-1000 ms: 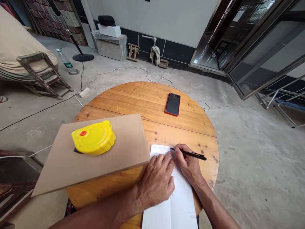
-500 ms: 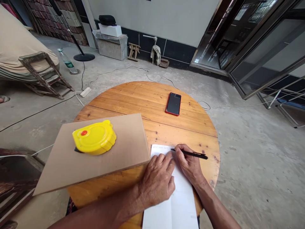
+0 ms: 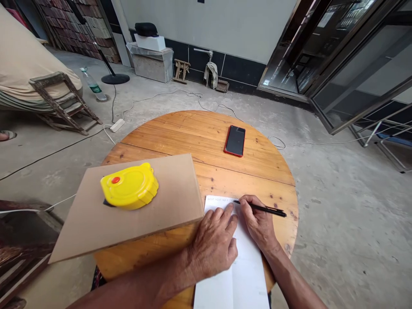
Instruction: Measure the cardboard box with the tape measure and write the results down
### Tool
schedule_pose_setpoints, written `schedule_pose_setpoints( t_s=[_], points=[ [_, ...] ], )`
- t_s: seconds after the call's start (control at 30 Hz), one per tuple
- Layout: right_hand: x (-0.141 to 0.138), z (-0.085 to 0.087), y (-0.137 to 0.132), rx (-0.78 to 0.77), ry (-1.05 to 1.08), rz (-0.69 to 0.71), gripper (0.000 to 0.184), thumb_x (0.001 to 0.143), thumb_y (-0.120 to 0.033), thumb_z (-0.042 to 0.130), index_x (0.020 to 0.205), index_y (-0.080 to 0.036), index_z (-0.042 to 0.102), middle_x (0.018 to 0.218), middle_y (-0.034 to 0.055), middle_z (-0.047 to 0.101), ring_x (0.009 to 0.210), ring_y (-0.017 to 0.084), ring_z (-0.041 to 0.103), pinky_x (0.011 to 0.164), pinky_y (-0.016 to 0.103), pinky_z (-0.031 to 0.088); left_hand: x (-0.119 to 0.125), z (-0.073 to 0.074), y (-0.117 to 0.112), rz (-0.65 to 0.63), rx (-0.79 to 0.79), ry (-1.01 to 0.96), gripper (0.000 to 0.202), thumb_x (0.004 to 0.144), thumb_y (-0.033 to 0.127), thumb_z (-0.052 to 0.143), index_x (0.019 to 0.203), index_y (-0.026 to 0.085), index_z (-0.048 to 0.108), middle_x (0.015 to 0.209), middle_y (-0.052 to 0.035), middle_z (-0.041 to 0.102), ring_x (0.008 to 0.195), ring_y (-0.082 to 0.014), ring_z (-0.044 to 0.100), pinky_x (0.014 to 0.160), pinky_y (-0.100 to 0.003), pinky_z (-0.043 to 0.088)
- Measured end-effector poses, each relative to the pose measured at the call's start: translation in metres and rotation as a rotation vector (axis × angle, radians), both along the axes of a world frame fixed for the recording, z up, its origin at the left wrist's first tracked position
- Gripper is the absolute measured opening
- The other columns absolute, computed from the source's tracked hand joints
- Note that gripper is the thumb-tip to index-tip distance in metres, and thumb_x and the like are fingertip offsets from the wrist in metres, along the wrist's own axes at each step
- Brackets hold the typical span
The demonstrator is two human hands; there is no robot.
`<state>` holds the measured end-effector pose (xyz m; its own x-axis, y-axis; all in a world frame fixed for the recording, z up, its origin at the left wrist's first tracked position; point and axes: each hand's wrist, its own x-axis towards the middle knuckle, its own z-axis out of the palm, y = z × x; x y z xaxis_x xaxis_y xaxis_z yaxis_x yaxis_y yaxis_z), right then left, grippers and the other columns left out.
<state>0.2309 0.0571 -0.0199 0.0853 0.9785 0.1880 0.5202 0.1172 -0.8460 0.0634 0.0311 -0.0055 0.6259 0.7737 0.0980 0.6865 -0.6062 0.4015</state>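
A white sheet of paper (image 3: pixel 247 270) lies on the round wooden table (image 3: pixel 180 133), with a short row of small handwriting along its top edge. My left hand (image 3: pixel 217 240) rests flat across the paper, fingers extended towards the writing. Pinched in my right hand (image 3: pixel 259 223) is a black pen (image 3: pixel 270 210), its tip touching the paper near the end of the written row. Left of the paper is a flat brown cardboard box (image 3: pixel 174 189), overhanging the table's edge. On it sits a yellow tape measure (image 3: pixel 130 186) with a red button.
A red-cased phone (image 3: pixel 234 140) lies towards the table's far side. Beyond the table are a wooden chair (image 3: pixel 66 103), a plastic bottle (image 3: pixel 93 86), a black stand base (image 3: pixel 115 79) and a white power strip (image 3: pixel 117 125) with cables on the floor. A foot shows at far left.
The pen has shifted slightly right along the written row, and its rear end points further right. My left hand stays on the paper. The whole view has shifted slightly.
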Motion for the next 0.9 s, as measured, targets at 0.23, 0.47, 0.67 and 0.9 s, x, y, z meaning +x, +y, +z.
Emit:
schedule_pose_setpoints(
  t_s=[0.23, 0.47, 0.67, 0.9],
  points=[
    [-0.0004, -0.0001, 0.0004, 0.006, 0.005, 0.002, 0.020, 0.094, -0.032, 0.050, 0.081, -0.020, 0.059, 0.065, -0.0022, 0.053, 0.053, 0.012, 0.044, 0.050, 0.025, 0.038, 0.0008, -0.0008, -0.0001, 0.006, 0.017, 0.004, 0.043, 0.082, 0.025, 0.053, 0.125, 0.016, 0.053, 0.146, -0.0114, 0.043, 0.112, -0.0294, 0.047, 0.096, -0.046, 0.041],
    [-0.0001, -0.0009, 0.0003, 0.019, -0.019, 0.011, 0.020, 0.094, -0.031, 0.049, 0.081, -0.019, 0.059, 0.065, -0.0026, 0.053, 0.053, 0.011, 0.045, 0.051, 0.024, 0.038, 0.0004, -0.0001, 0.0003, 0.010, 0.009, 0.005, 0.043, 0.083, 0.025, 0.053, 0.125, 0.017, 0.053, 0.147, -0.0110, 0.042, 0.113, -0.0295, 0.046, 0.096, -0.047, 0.041],
    [-0.0006, -0.0002, 0.0006, 0.023, -0.057, 0.022, 0.020, 0.094, -0.029, 0.049, 0.081, -0.018, 0.059, 0.065, -0.0026, 0.053, 0.053, 0.011, 0.044, 0.051, 0.024, 0.038, 0.0004, 0.0014, 0.0004, 0.009, -0.003, 0.007, 0.043, 0.083, 0.025, 0.053, 0.125, 0.016, 0.053, 0.147, -0.0108, 0.043, 0.113, -0.0295, 0.046, 0.097, -0.047, 0.041],
    [-0.0009, 0.0027, 0.0000, 0.046, -0.089, 0.045, 0.020, 0.093, -0.027, 0.049, 0.080, -0.018, 0.060, 0.064, -0.0025, 0.055, 0.055, 0.011, 0.047, 0.053, 0.023, 0.040, 0.0005, 0.0027, 0.0015, 0.009, -0.011, 0.012, 0.043, 0.083, 0.025, 0.053, 0.125, 0.016, 0.053, 0.146, -0.0111, 0.044, 0.111, -0.0295, 0.047, 0.095, -0.047, 0.042]
  ],
)
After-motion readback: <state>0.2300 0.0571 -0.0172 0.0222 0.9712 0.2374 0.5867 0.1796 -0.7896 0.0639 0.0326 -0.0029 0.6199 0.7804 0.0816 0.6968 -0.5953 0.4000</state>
